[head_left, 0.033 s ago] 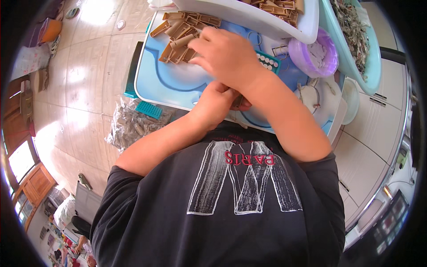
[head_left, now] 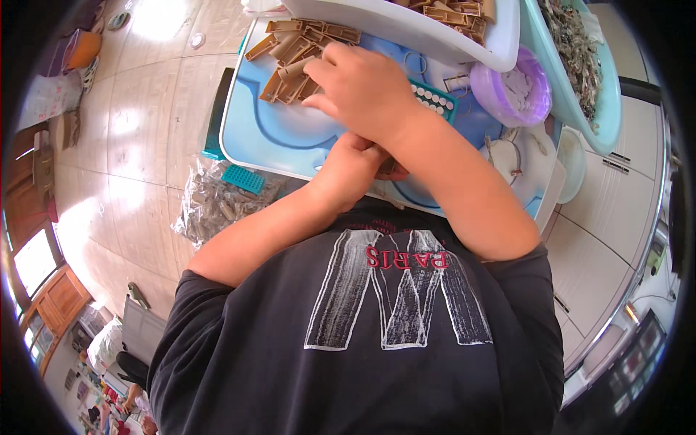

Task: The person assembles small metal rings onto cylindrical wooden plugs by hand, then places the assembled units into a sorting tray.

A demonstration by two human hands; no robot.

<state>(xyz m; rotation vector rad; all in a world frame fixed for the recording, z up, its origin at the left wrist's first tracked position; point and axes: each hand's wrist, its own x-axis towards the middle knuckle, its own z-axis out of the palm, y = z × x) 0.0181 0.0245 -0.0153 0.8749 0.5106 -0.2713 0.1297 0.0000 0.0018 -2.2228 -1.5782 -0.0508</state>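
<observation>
My right hand (head_left: 362, 90) reaches across my left wrist, its thumb and fingers spread beside a pile of tan hollow plastic pieces (head_left: 297, 51). Its fingertips overlap the pile's right side; whether they touch a piece I cannot tell. Closer to my body, at the front edge of the blue-and-white table (head_left: 272, 141), my left hand (head_left: 348, 170) is closed. A bit of something brownish shows by its fingers, mostly hidden under my right forearm.
A white bin (head_left: 406, 32) of more tan pieces overhangs the table's far side. To the right stand a teal rack (head_left: 442, 109) with white round pieces, a purple bowl (head_left: 536, 94) and a light-blue basin (head_left: 609, 109). A plastic bag (head_left: 210, 203) of parts lies left.
My right hand has shifted slightly left and toward me, uncovering more of the teal rack. My left hand looks unmoved.
</observation>
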